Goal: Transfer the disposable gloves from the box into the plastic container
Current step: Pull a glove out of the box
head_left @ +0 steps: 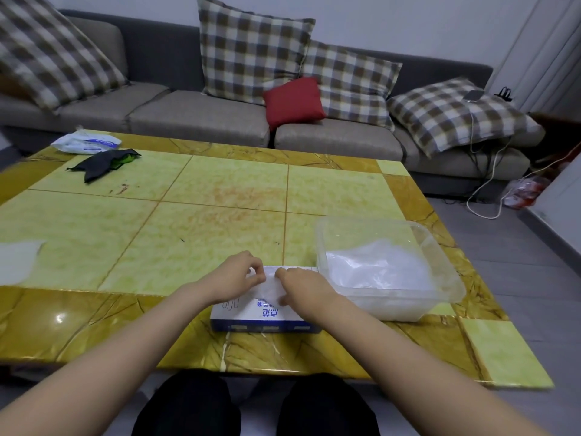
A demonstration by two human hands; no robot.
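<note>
The step in hand is the draw from the box [261, 314], which lies flat on the near edge of the counter [188, 215], directly in front of the person. Both hands meet over its top. The left hand [239, 278] has its fingers curled in and pinches the left edge of a thin, translucent glove [271, 286] at the box's opening. The right hand [303, 287] is curled the same way and grips the glove's right side, its knuckles turned down toward the box. The glove sits between the two hands, barely raised (whether it is one glove or several stuck together is too faint to tell).

The plastic container [446, 272] stands just to the right of the box, nearly touching it. A heap of gloves [377, 269] already lies in it, so the task looks partly done; how many remain in the box is hidden.

The next move, as I judge it, calls for lifting the glove clear of the opening without dragging the light box along, so one hand may need to hold the box down. After that comes a short carry rightward over the container's near wall, and a release above the heap.
</note>
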